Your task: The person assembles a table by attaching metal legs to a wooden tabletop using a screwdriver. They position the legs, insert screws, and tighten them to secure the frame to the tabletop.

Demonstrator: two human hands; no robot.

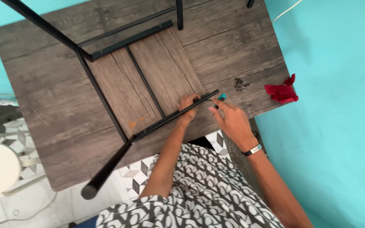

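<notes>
Left hand (188, 102): rested on the black metal rail (172, 117), fingers curled over its upper end, clamped on it.
Right hand (232, 119): just beside the rail's end, fingers closed around a teal-handled screwdriver (220, 98).
Rail: lay across a small upturned wooden stool seat (148, 84), joined to a black leg (106, 171) pointing toward the camera.
Counter (55, 105): dark wood grain, carrying the upturned piece.
Screws (241, 84): small loose pile near the right edge.
Red cloth (281, 92): crumpled beside the screws.
</notes>
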